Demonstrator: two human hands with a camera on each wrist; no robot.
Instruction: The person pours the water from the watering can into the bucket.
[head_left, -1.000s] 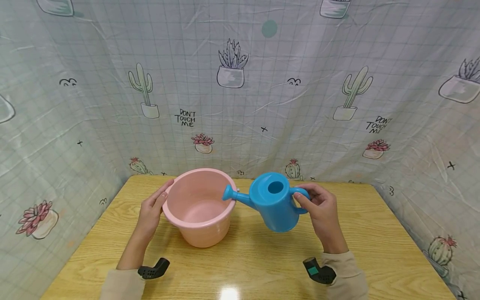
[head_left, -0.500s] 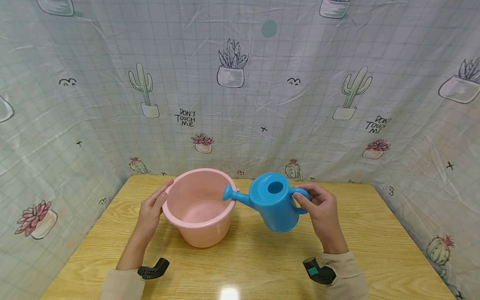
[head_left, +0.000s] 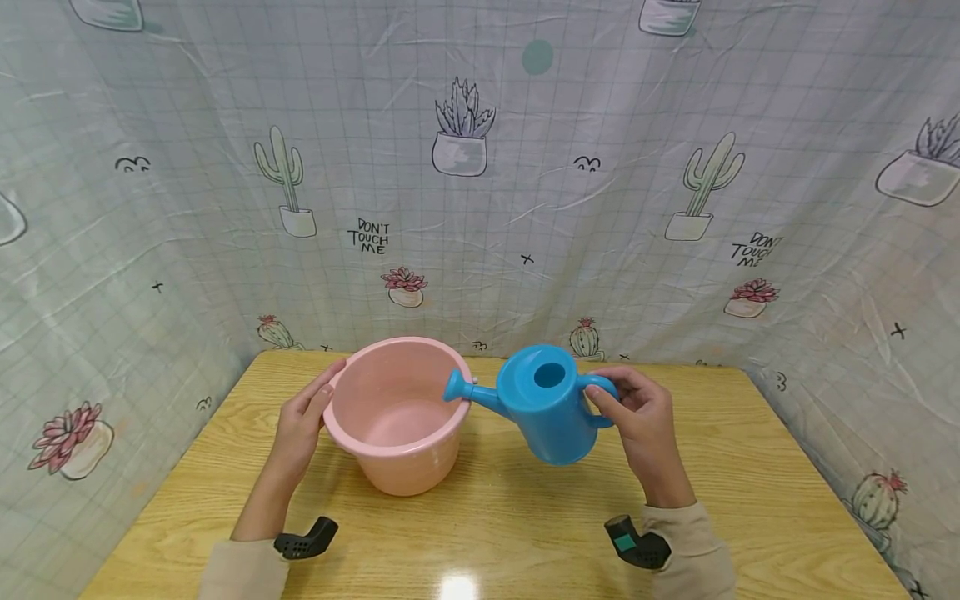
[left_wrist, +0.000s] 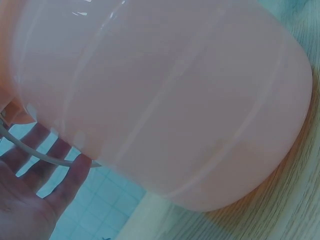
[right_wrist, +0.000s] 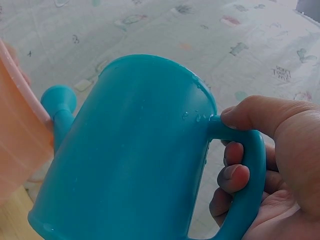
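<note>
A pink plastic bucket (head_left: 408,471) stands left of centre on the wooden table, its bare inside facing me. My left hand (head_left: 298,421) is at its left side, with the thumb at the rim. In the left wrist view the straight fingers (left_wrist: 62,187) touch the outer wall just below the rim, beside the thin wire handle (left_wrist: 30,150). With curled fingers, my right hand (head_left: 648,421) grips the handle of a blue watering can (head_left: 555,429). The can leans slightly left, and its spout (head_left: 483,395) reaches across the bucket's right rim. Water drops cling to the can's side.
Behind the wooden table (head_left: 480,533) and along both sides hangs a pale cloth (head_left: 630,83) printed with potted plants. Its lower edge meets the table's back edge. Each wrist carries a black device (head_left: 307,540).
</note>
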